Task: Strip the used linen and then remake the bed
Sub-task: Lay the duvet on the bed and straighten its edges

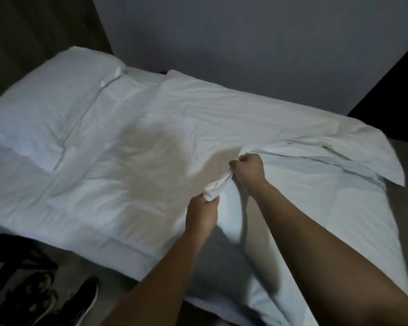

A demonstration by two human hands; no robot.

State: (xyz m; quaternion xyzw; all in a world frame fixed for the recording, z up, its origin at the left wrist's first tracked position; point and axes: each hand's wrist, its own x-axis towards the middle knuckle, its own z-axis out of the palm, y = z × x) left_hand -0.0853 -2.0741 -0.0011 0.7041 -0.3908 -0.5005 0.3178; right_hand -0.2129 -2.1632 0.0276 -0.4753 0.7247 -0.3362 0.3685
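Both hands bunch a white sheet at the middle of a single bed.

The left hand (201, 214) has its fingers curled tight round a gathered fold of the white sheet (222, 118), and the right hand (247, 170), just beyond it toward 1 o'clock, grips the same bunched ridge of cloth. The sheet lies along the bed (64, 208), its long axis running from 10 o'clock to 4 o'clock, with a loose folded-over end pointing toward 3 o'clock. A white pillow (45, 109) rests at the 10 o'clock end. A pale grey wall (245, 43) runs behind the bed at 12 o'clock. Dark shoes (80, 300) sit on the floor (64, 262) at 7 o'clock.
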